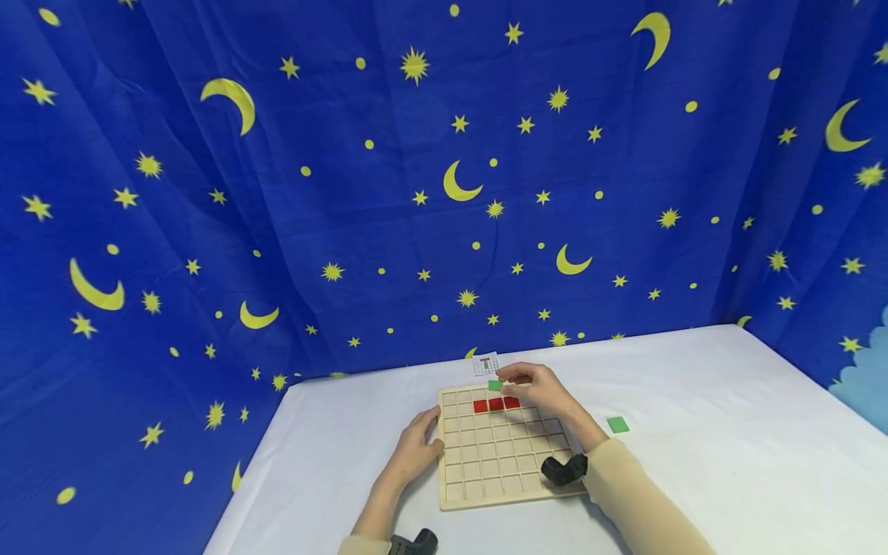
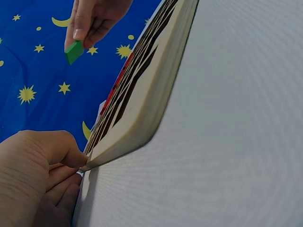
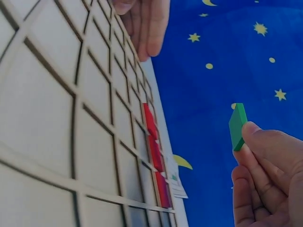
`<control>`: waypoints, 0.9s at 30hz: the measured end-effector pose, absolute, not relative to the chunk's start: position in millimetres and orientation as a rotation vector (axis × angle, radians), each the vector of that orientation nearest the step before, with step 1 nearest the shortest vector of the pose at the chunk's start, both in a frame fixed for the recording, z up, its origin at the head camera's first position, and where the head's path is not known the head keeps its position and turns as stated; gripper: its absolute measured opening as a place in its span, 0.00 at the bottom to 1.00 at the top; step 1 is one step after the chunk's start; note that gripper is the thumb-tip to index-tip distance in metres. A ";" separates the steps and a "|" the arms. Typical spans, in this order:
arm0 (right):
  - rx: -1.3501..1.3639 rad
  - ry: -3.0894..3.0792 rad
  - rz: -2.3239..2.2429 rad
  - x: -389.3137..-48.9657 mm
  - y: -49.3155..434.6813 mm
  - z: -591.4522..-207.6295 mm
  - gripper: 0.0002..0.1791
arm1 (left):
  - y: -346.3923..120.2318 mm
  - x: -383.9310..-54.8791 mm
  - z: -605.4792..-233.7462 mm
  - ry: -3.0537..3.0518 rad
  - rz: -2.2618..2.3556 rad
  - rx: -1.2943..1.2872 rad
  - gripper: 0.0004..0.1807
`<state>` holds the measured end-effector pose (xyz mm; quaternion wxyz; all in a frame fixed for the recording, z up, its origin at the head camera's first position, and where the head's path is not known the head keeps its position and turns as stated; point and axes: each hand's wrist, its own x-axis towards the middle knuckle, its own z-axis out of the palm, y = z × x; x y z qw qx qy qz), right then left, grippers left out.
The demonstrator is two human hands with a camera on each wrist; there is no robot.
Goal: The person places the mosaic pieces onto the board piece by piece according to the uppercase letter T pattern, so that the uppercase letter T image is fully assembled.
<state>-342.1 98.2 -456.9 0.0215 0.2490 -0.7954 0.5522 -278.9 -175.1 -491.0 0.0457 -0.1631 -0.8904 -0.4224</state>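
Observation:
My right hand (image 1: 544, 389) pinches a green square tile (image 1: 495, 385) between thumb and fingertips, above the far part of a wooden grid board (image 1: 479, 502). The right wrist view shows this tile (image 3: 237, 126) edge-on, clear of the board. Three red tiles (image 1: 496, 404) lie side by side in a row of cells near the board's far edge. My left hand (image 1: 412, 451) rests against the board's left edge, its thumb (image 2: 71, 153) touching the rim and its fingers (image 3: 154, 33) stretched along the side.
A second green tile (image 1: 617, 425) lies on the white cloth (image 1: 701, 401) to the right of the board. Behind the board is a small printed card (image 1: 486, 364) with a grid pattern. A blue star-and-moon curtain (image 1: 388, 216) hangs behind the table.

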 end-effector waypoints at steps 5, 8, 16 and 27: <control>0.745 -2.485 1.704 -342.2 95.7 -467.2 0.20 | -175.4 -278.3 -490.1 -2.713 -1.289 -0.499 0.37; 0.721 -2.505 1.697 -342.3 95.7 -473.5 0.18 | -175.2 -278.4 -490.1 -2.717 -1.290 -0.493 0.37; 0.798 -2.518 1.602 -340.7 97.0 -486.5 0.15 | -174.2 -277.7 -490.1 -2.719 -1.321 -0.486 0.37; 0.867 -2.521 1.406 -340.1 94.4 -493.6 0.13 | -175.2 -279.2 -489.7 -2.724 -1.331 -0.470 0.37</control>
